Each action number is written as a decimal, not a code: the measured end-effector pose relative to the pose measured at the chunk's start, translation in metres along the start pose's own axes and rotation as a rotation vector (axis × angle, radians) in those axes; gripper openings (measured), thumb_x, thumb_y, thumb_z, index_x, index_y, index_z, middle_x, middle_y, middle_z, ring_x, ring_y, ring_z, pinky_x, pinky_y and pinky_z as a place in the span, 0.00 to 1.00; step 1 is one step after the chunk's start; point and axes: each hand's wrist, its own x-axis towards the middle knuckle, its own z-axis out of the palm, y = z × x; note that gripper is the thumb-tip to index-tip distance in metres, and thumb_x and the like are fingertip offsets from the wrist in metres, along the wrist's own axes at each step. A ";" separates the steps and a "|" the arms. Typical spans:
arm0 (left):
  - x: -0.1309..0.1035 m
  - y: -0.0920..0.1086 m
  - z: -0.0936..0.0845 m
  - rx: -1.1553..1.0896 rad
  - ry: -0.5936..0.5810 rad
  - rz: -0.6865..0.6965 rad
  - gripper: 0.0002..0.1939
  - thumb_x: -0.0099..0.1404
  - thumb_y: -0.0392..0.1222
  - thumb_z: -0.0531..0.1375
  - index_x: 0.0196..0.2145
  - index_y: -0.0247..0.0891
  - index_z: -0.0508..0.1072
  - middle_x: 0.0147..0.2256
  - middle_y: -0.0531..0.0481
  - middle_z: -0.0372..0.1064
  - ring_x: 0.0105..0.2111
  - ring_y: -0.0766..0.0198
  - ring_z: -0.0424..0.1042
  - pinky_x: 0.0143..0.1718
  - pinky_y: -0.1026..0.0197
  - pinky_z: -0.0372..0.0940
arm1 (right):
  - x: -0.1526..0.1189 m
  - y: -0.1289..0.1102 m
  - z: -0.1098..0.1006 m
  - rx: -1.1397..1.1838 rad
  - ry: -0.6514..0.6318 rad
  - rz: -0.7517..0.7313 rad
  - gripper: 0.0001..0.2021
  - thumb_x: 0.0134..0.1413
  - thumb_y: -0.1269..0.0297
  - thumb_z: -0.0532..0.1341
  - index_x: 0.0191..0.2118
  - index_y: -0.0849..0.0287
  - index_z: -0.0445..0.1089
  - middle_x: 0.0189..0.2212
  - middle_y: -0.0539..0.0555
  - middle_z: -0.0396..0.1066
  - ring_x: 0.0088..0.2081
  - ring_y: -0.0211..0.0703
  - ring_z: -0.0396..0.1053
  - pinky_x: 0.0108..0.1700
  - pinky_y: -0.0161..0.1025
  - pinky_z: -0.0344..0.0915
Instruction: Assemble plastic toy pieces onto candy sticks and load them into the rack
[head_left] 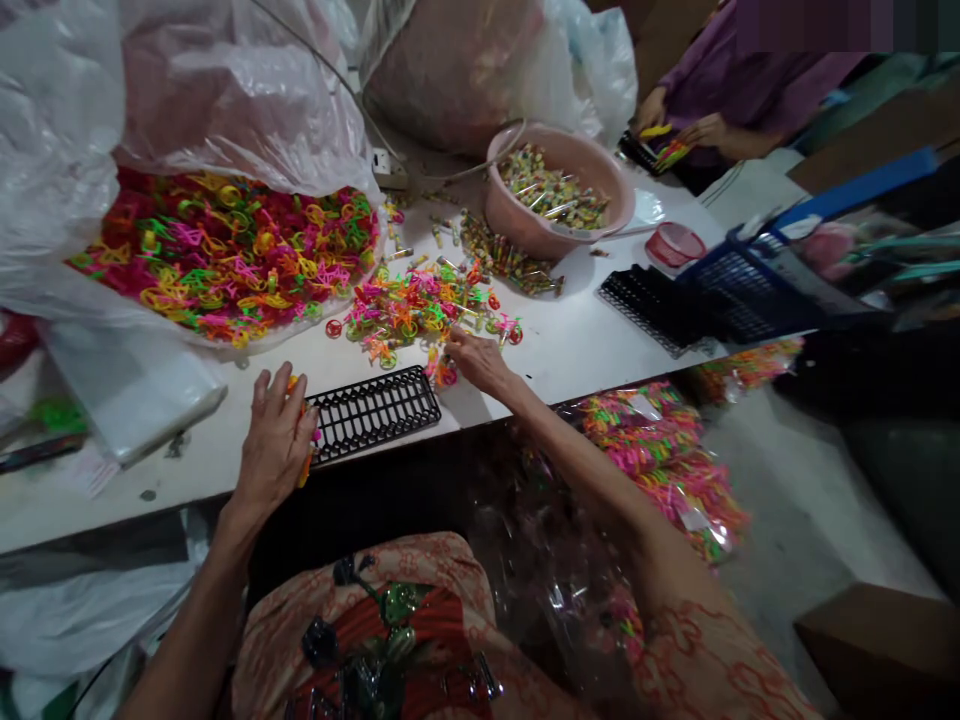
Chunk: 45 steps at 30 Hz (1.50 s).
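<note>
Black plastic tray (375, 413) at about eight o'clock from the middle of my head-camera view, lying on the white table (555, 345) close by the near edge! Taking that tray as my clock's centre, a loose heap of bright plastic pieces (409, 305) crowds in at one o'clock, standing in the way between it and a scatter of small tubes (506, 255). Beyond, between one and two, I've got the pink basin (517, 220), loaded with more tubes. At half past ten sprawls a big clear bag (247, 140) full of bright pieces; clear plastic sheets (135, 395) lie flat at nine. Out between two and three, more black trays (652, 305) sit beside a blue basket (739, 285), a red round container (675, 243) near them.

Now the lie of it: flat, long axis running from between eight and nine up to between two and three, roughly along the table edge. Over its left end my left hand (274, 440) is down, fingers slightly spread, orange pieces showing beneath; whether it grips them, I can't tell. At two o'clock my right hand (484, 365) has its fingers drawn together, tips down beside pink-and-orange pieces (442, 370); any firm hold, I can't make out.
</note>
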 end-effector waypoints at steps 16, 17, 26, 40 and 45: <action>-0.002 -0.002 0.004 0.034 0.029 0.011 0.27 0.71 0.46 0.46 0.66 0.43 0.54 0.69 0.45 0.42 0.69 0.54 0.36 0.68 0.41 0.38 | 0.028 -0.165 0.047 1.327 0.137 -0.010 0.03 0.43 0.72 0.60 0.24 0.59 0.66 0.24 0.47 0.65 0.28 0.36 0.63 0.33 0.33 0.60; -0.002 -0.002 0.005 0.032 0.025 0.016 0.27 0.71 0.46 0.46 0.66 0.43 0.54 0.69 0.44 0.44 0.69 0.54 0.37 0.68 0.41 0.38 | 0.032 -0.168 0.046 1.300 0.153 -0.030 0.03 0.44 0.71 0.60 0.23 0.59 0.67 0.25 0.47 0.65 0.29 0.37 0.64 0.34 0.33 0.61; 0.000 0.000 0.003 0.075 -0.009 0.043 0.28 0.70 0.49 0.48 0.65 0.42 0.56 0.68 0.44 0.47 0.69 0.50 0.37 0.67 0.39 0.41 | 0.032 -0.180 0.034 0.579 0.029 -0.180 0.09 0.57 0.69 0.56 0.41 0.59 0.71 0.41 0.57 0.69 0.36 0.44 0.67 0.37 0.37 0.62; 0.002 0.003 0.008 0.028 0.070 0.007 0.24 0.70 0.51 0.47 0.59 0.44 0.66 0.65 0.46 0.55 0.68 0.50 0.42 0.67 0.37 0.44 | 0.055 -0.071 -0.005 0.059 0.005 0.059 0.19 0.59 0.78 0.46 0.47 0.66 0.71 0.52 0.70 0.67 0.44 0.51 0.73 0.41 0.42 0.65; 0.003 0.001 0.009 0.016 0.070 -0.005 0.24 0.70 0.51 0.46 0.59 0.45 0.66 0.65 0.46 0.55 0.68 0.51 0.42 0.67 0.40 0.43 | 0.034 -0.079 0.003 0.410 0.225 0.043 0.13 0.57 0.74 0.51 0.43 0.62 0.71 0.45 0.61 0.71 0.43 0.46 0.70 0.43 0.40 0.63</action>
